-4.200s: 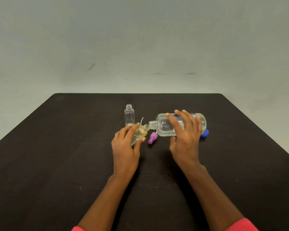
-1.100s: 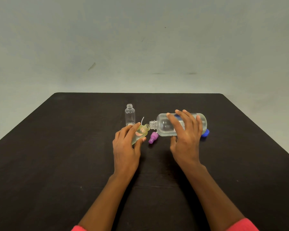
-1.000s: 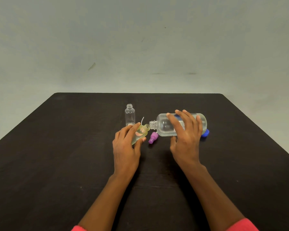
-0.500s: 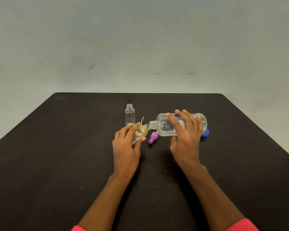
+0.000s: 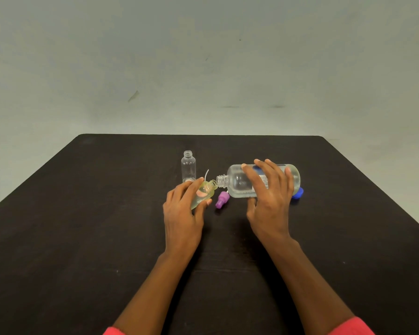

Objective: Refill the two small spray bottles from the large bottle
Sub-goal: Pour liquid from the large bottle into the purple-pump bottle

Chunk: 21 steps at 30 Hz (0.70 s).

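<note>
1. Black table (image 5: 82, 238) fills the lower view; pale wall behind it.
2. R hand (image 5: 267, 199) wraps the large bottle (image 5: 238, 183): fingers spread over its top and label, thumb underneath. Bottle is clear, tipped roughly horizontal, neck pointing left, clear liquid pooled along its lower side.
3. L hand (image 5: 183, 211) grips a small spray bottle (image 5: 205, 191) w/ fingers curled round its body, thumb on the near side. It's yellowish, tilted w/ its open mouth up and to the right.
4. Large bottle's neck meets the small one's mouth, lip to lip; both are held near table centre. Can't tell if liquid is passing between them.
5. 2nd small spray bottle (image 5: 188, 166) stands upright just behind the L hand, uncapped, clear, looks empty.
6. Purple spray cap (image 5: 221, 199) lies on the table betw. the two hands, under the large bottle's neck.
7. Thin white tube (image 5: 206, 174) pokes up behind the tilted small bottle; its base is hidden.
8. Blue cap (image 5: 298, 192) lies on the table by the large bottle's base, partly hidden behind the R hand.
9. Pink sleeves (image 5: 348, 327) show at the bottom edge.
</note>
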{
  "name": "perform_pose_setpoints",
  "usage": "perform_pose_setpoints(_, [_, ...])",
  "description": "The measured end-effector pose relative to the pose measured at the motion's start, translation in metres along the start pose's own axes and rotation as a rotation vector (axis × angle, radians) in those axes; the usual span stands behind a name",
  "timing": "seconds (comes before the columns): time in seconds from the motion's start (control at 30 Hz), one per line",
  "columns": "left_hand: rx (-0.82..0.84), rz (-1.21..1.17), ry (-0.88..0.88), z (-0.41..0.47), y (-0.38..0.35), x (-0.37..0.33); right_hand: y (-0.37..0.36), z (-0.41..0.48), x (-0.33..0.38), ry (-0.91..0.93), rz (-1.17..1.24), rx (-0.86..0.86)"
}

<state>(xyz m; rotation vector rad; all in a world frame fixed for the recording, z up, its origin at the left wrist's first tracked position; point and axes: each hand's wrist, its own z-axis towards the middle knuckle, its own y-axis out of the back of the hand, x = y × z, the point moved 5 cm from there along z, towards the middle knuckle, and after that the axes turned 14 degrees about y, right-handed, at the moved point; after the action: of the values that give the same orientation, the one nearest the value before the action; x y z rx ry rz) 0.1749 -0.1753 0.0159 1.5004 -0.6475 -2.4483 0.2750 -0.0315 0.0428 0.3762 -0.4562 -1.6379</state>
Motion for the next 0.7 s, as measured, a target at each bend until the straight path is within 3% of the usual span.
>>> perform_pose_setpoints(0.7, [-0.009, -0.006, -0.006, -0.0009, 0.0012, -0.0017, -0.0001, -0.0006, 0.0002, 0.006, -0.002, -0.015])
